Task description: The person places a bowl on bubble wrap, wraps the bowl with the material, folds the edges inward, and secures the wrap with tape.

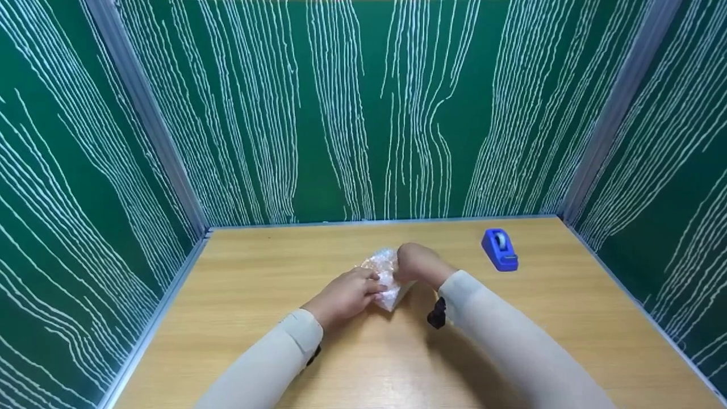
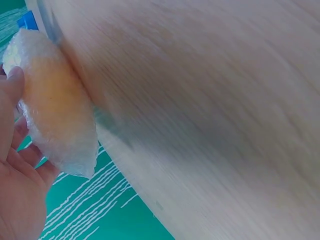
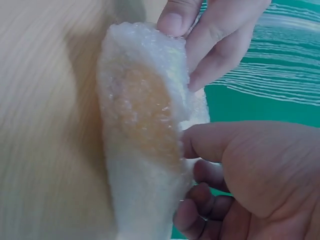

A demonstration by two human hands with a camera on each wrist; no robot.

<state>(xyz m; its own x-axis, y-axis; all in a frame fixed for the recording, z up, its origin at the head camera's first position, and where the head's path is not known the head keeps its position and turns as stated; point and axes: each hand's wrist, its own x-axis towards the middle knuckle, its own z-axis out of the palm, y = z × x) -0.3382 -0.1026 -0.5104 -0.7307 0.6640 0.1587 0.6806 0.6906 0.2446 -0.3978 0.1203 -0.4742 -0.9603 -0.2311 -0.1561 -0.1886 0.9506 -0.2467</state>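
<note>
An orange-coloured object wrapped in clear bubble wrap [image 1: 385, 276] is held upright between both hands at the middle of the table. My left hand [image 1: 350, 292] grips one side of the wrap, thumb on one face and fingers behind it. From the other side, my right hand [image 1: 417, 263] pinches the wrap's edge between thumb and curled fingers. The right wrist view shows the orange patch through the bubbles of the wrapped bundle [image 3: 142, 115]. In the left wrist view the bundle [image 2: 60, 107] narrows to a pointed end. What exactly lies inside cannot be made out.
A blue tape dispenser [image 1: 501, 250] with a roll of tape stands at the back right of the wooden table [image 1: 255, 255]. Green panels [image 1: 335, 113] with white wavy lines close off the back and both sides, joined by metal posts.
</note>
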